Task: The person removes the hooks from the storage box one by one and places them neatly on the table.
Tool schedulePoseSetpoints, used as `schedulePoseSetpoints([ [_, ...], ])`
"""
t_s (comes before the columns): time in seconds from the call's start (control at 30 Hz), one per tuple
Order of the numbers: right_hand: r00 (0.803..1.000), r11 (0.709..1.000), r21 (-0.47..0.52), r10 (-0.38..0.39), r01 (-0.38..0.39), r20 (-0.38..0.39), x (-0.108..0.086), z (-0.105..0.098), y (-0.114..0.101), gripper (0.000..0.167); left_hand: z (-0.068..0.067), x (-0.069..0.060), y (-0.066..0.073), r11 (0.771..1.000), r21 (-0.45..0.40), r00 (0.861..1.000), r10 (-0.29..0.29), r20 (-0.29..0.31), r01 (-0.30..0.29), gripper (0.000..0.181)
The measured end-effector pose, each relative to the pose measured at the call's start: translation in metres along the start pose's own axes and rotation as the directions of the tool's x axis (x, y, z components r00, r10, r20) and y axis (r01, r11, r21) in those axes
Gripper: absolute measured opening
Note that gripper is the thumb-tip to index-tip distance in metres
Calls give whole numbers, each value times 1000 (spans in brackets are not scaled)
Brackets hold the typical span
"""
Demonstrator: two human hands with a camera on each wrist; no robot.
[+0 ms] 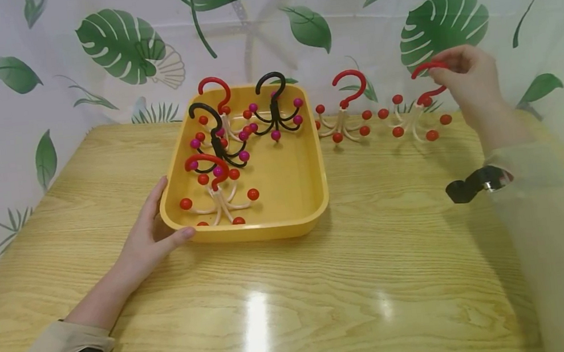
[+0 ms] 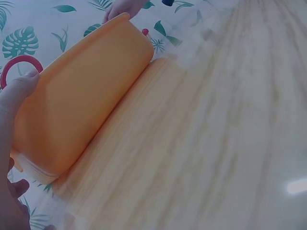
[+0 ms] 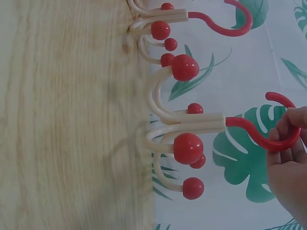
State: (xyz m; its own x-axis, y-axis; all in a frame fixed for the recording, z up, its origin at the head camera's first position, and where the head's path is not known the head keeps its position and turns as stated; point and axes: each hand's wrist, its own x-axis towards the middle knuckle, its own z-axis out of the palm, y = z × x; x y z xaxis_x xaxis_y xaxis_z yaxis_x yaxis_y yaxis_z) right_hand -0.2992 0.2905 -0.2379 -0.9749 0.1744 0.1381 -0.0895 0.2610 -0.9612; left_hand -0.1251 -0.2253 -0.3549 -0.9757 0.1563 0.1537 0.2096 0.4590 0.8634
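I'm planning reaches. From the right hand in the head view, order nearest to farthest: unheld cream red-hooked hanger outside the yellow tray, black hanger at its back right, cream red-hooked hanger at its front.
1. Outside hanger: on the table, right of the tray.
2. Black hanger: tray's back right.
3. Front hanger: tray's front left.

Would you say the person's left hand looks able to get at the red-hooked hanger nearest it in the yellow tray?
Probably yes: the left hand grips the yellow tray beside that red-hooked hanger, and nothing visible stands between it and the hook. It would likely have to release the tray first.
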Motion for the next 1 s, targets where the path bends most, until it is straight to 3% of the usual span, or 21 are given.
schedulePoseSetpoints([
  [0.57,1000,997,-79,-2,0,-23,12,8,14,14,-1,-1,1,1000,-4,1000,10,2,-10,94],
  [1.0,999,976,-219,-3,-4,-34,15,11,17,15,0,-1,0,1000,0,1000,-1,4,1,94],
])
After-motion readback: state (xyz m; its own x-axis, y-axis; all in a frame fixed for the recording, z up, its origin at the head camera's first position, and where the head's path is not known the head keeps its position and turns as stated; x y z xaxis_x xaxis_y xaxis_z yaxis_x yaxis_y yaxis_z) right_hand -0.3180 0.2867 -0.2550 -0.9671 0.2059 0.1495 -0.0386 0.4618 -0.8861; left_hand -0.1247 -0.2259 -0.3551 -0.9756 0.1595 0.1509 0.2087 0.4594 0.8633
